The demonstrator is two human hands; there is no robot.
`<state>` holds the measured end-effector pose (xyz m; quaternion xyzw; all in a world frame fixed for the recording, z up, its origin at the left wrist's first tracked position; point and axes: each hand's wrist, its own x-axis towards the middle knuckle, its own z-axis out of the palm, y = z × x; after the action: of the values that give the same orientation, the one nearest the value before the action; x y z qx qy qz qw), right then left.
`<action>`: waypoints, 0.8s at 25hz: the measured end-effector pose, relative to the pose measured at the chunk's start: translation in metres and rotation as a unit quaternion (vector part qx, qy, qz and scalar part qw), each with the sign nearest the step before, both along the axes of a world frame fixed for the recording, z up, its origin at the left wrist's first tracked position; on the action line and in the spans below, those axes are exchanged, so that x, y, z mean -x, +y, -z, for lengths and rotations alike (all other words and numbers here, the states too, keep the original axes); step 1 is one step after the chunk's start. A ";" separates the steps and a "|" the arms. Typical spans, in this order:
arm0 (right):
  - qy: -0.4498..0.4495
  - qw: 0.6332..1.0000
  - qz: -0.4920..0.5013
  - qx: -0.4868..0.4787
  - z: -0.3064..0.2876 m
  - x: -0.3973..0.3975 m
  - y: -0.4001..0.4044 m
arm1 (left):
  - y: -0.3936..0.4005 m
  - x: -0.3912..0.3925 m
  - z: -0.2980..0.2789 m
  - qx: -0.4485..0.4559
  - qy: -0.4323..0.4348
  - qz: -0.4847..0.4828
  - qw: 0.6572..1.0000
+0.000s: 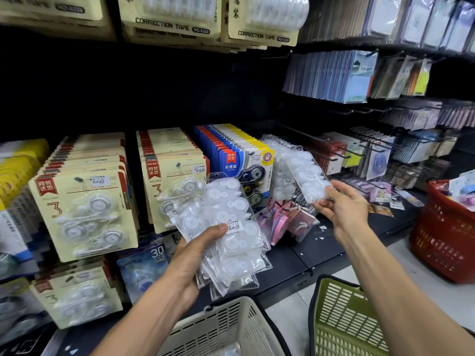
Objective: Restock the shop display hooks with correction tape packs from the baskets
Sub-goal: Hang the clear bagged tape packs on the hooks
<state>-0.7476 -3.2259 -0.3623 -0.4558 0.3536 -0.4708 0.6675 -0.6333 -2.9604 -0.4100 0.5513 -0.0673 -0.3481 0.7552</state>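
Observation:
My left hand (191, 255) grips a fanned stack of clear correction tape packs (231, 237) in front of the lower display, thumb across the price sticker. Out to the right, my right hand (341, 204) pinches the bottom edge of one clear pack (307, 174), held tilted against several similar clear packs hanging on a hook (281, 173). Left of those hang beige three-piece card packs (84, 209), a second beige row (169, 165) and blue-yellow packs (239, 152).
A white basket (231, 327) and a green basket (344, 322) stand on the floor below my arms. A red basket (444, 237) with goods sits at the right. Bare black hooks (334, 155) jut out right of the clear packs, and pink packs (290, 219) hang below them.

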 end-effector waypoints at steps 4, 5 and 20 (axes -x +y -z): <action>-0.012 1.000 0.000 0.000 -0.002 0.000 0.002 | 0.000 0.001 -0.002 0.002 0.009 0.006 1.000; -0.014 1.000 0.001 0.001 -0.002 0.000 0.003 | 0.000 0.001 -0.002 0.002 0.009 0.006 1.000; -0.028 1.000 -0.010 0.005 -0.004 0.004 0.002 | 0.002 0.001 -0.004 0.000 0.012 0.012 1.000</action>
<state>-0.7515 -3.2242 -0.3581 -0.4489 0.3279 -0.4787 0.6796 -0.6341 -2.9580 -0.4057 0.5467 -0.0651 -0.3639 0.7513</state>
